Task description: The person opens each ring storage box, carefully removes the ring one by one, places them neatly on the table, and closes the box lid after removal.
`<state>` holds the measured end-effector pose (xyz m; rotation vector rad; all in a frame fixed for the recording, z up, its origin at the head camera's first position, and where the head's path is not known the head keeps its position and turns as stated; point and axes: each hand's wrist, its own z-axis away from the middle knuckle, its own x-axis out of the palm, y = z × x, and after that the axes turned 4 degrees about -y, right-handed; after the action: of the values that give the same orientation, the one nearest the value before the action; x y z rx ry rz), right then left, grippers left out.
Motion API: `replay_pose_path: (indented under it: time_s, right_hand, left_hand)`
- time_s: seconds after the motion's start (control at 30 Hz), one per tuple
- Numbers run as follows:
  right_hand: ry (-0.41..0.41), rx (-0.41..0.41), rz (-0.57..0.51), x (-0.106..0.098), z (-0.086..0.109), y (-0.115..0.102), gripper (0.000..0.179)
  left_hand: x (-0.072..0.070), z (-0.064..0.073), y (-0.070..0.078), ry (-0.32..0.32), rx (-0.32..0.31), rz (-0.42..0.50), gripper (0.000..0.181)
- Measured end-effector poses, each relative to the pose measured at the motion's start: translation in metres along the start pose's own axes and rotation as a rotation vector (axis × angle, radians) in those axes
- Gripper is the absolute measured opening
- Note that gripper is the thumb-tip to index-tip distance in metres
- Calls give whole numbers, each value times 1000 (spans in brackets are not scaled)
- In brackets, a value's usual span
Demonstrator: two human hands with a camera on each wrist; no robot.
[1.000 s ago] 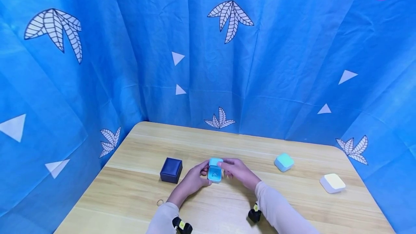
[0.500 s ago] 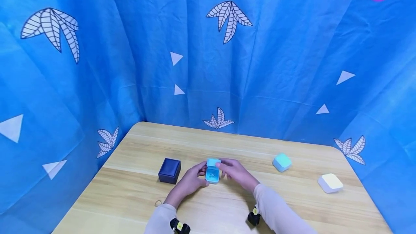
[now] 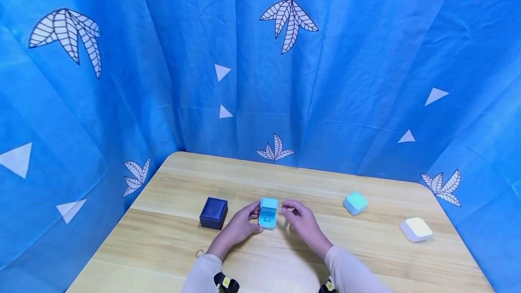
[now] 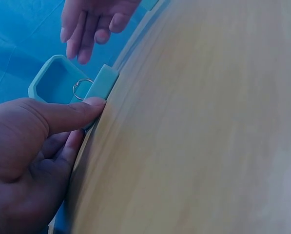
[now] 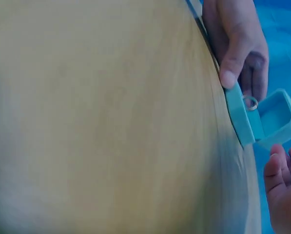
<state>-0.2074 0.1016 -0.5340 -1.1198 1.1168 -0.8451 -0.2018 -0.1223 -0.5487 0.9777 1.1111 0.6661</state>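
The left hand (image 3: 241, 225) grips a turquoise box (image 3: 268, 212) with rounded corners and a thin metallic ring (image 3: 267, 219) inside; the right hand (image 3: 302, 221), loosely bent, holds nothing.

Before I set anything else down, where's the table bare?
Bare: the tabletop between the right hand and the mint box, plus the strip behind the turquoise ring box, up to the curtain.
Crowded: navy box, left hand, ring box and right hand sit in a row with narrow gaps; a loose ring lies by the left sleeve.
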Motion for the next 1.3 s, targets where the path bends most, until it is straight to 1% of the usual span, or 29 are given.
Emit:
replay_pose_path:
  time_s: [0.13, 0.23, 0.4, 0.5, 0.63, 0.83, 1.0, 1.3]
  right_hand:
    - [8, -18, -8, 6, 8, 0, 29]
    - [11, -9, -12, 12, 12, 2, 25]
    - [-5, -6, -23, 20, 15, 4, 26]
    - [-19, -21, -19, 24, 14, 4, 28]
    - [-21, -60, 29, 30, 12, 6, 27]
    - [-2, -109, 101, 38, 10, 5, 24]
    - [18, -111, 147, 43, 6, 5, 19]
    - [43, -119, 179, 46, 2, 5, 13]
  left_hand:
    - [0, 0, -1, 2, -11, 2, 82]
    - [0, 0, -1, -3, -6, 5, 82]
    - [0, -1, -2, -4, -2, 8, 81]
    - [0, -1, -2, -4, 3, 12, 81]
    - [0, -1, -2, -6, 6, 19, 81]
    - [1, -1, -3, -8, 1, 20, 80]
    - [1, -1, -4, -11, 3, 13, 79]
    - [1, -1, -5, -11, 8, 11, 79]
